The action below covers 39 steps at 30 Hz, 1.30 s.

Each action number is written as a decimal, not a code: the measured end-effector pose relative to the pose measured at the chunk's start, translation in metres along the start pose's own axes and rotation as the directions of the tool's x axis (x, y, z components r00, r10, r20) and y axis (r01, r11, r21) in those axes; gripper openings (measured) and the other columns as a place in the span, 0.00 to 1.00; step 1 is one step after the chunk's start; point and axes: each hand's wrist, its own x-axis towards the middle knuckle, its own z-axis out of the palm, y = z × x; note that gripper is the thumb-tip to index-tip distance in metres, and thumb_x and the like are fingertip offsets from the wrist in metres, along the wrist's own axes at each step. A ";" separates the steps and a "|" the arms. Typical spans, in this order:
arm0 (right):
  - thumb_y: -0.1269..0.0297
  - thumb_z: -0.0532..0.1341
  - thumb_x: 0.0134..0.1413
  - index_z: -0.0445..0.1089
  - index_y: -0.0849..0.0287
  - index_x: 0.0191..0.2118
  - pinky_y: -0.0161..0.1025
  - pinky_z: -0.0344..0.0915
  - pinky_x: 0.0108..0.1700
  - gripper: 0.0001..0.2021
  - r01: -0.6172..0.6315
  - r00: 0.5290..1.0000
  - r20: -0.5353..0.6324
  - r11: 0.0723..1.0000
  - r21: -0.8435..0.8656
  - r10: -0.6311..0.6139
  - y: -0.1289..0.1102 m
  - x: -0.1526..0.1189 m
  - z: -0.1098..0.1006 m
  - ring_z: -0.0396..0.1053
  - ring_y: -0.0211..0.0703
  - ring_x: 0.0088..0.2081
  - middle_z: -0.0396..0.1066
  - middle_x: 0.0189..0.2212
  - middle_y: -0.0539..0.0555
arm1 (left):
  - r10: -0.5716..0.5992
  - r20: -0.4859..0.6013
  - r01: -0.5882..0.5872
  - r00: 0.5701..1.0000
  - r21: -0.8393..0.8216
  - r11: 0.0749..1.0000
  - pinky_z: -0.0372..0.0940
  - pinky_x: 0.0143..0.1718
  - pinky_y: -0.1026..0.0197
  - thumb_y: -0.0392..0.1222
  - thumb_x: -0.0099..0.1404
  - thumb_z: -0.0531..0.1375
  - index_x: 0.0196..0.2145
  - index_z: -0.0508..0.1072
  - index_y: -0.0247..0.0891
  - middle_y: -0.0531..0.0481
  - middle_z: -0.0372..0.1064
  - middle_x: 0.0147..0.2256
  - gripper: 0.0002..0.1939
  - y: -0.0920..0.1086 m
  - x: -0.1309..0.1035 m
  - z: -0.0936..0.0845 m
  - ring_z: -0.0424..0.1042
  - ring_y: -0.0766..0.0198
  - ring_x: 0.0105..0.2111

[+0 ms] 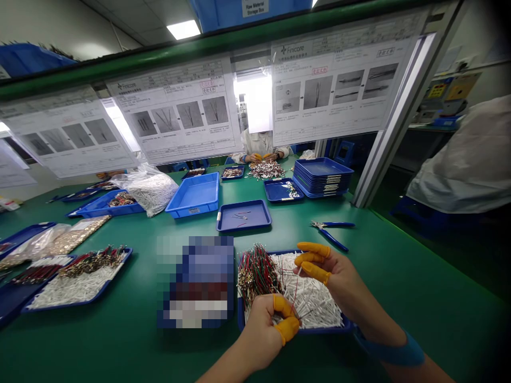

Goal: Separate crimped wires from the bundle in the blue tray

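My left hand (271,325), with yellow finger cots on thumb and forefinger, pinches thin wires (295,298) over the front of a blue tray (297,331). Above and to the right, my right hand (331,271) has its yellow-capped thumb and fingers brought together on a small white tube (298,270), near the upper ends of the wires. Many short white tubes (323,303) fill the tray's right side. A bundle of red, green and black wires with metal ends (257,271) lies on its left side, partly behind my left hand.
Blue-handled cutters (333,230) lie at the right. Beyond the tray are a shallow blue tray with a few wires (244,217), a light-blue bin (194,196) and stacked trays (322,175). A filled tray (80,282) stands left. Across the table, a person's hands (260,157) work at a pile.
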 end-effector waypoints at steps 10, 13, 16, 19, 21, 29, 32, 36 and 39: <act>0.61 0.71 0.31 0.65 0.64 0.40 0.37 0.68 0.34 0.26 -0.052 0.998 0.043 0.999 -0.012 0.053 -0.004 0.000 0.007 0.69 0.38 0.27 0.69 0.25 0.51 | 0.011 -0.007 -0.011 1.000 0.030 1.000 0.61 0.32 0.60 0.34 0.48 0.57 0.21 0.63 0.31 0.45 0.61 0.26 0.05 0.001 -0.001 0.000 0.62 0.63 0.28; 0.61 0.71 0.32 0.65 0.64 0.41 0.37 0.68 0.35 0.26 -0.039 0.999 0.026 0.999 -0.012 0.040 -0.003 0.000 0.005 0.69 0.38 0.28 0.70 0.26 0.52 | 0.016 -0.007 -0.016 1.000 0.033 0.999 0.61 0.32 0.59 0.34 0.48 0.57 0.20 0.62 0.31 0.46 0.60 0.26 0.06 0.002 -0.001 0.000 0.62 0.63 0.28; 0.60 0.71 0.32 0.65 0.63 0.42 0.36 0.68 0.36 0.27 -0.026 1.000 0.005 1.000 0.002 0.026 -0.001 0.001 0.002 0.70 0.39 0.30 0.70 0.28 0.52 | 0.024 -0.004 -0.024 1.000 0.058 0.998 0.61 0.32 0.59 0.35 0.49 0.58 0.20 0.62 0.31 0.45 0.60 0.26 0.06 0.001 -0.001 0.000 0.62 0.63 0.28; 0.60 0.71 0.31 0.65 0.63 0.41 0.36 0.68 0.36 0.28 -0.029 1.000 0.002 1.000 0.009 0.029 0.000 0.000 0.002 0.70 0.39 0.30 0.70 0.28 0.52 | 0.023 -0.004 -0.023 1.000 0.066 0.998 0.61 0.32 0.59 0.35 0.49 0.57 0.21 0.63 0.31 0.45 0.61 0.26 0.06 0.000 -0.002 0.000 0.62 0.62 0.28; 0.60 0.71 0.31 0.65 0.64 0.41 0.36 0.68 0.36 0.28 -0.035 0.999 0.002 0.999 -0.005 0.035 0.000 0.000 0.002 0.70 0.39 0.29 0.70 0.28 0.53 | 0.021 0.000 -0.021 1.000 0.059 0.998 0.61 0.32 0.59 0.34 0.48 0.57 0.21 0.62 0.31 0.45 0.60 0.26 0.05 -0.001 -0.002 0.000 0.62 0.63 0.28; 0.59 0.70 0.33 0.64 0.63 0.42 0.37 0.67 0.37 0.27 -0.024 1.000 0.010 0.999 -0.041 0.024 0.001 0.002 0.003 0.69 0.38 0.29 0.70 0.28 0.53 | 0.014 0.001 -0.014 1.000 0.056 0.998 0.60 0.32 0.60 0.35 0.48 0.57 0.21 0.63 0.31 0.45 0.60 0.26 0.05 0.000 0.000 -0.001 0.62 0.63 0.28; 0.59 0.69 0.36 0.63 0.63 0.42 0.37 0.66 0.36 0.25 -0.019 0.996 0.089 0.995 -0.094 0.028 0.003 0.002 0.002 0.69 0.38 0.29 0.68 0.27 0.52 | 0.002 0.000 -0.002 1.000 0.049 0.999 0.60 0.32 0.60 0.36 0.49 0.58 0.21 0.63 0.31 0.45 0.61 0.26 0.06 0.002 0.000 -0.001 0.62 0.63 0.28; 0.61 0.66 0.41 0.64 0.63 0.42 0.37 0.65 0.38 0.21 0.008 0.952 0.298 0.962 -0.272 0.077 0.006 0.001 -0.003 0.67 0.38 0.33 0.68 0.30 0.54 | 0.039 -0.027 -0.036 0.999 0.093 0.995 0.59 0.31 0.62 0.36 0.50 0.58 0.21 0.64 0.31 0.45 0.62 0.26 0.06 0.000 0.000 0.000 0.62 0.64 0.27; 0.62 0.65 0.44 0.66 0.63 0.42 0.38 0.63 0.42 0.18 0.080 0.900 0.426 0.930 -0.360 0.087 0.002 -0.001 -0.004 0.66 0.39 0.37 0.68 0.33 0.55 | 0.116 -0.066 -0.102 0.991 0.183 0.978 0.59 0.31 0.63 0.34 0.51 0.57 0.22 0.66 0.30 0.45 0.64 0.28 0.03 -0.002 0.000 -0.001 0.63 0.64 0.28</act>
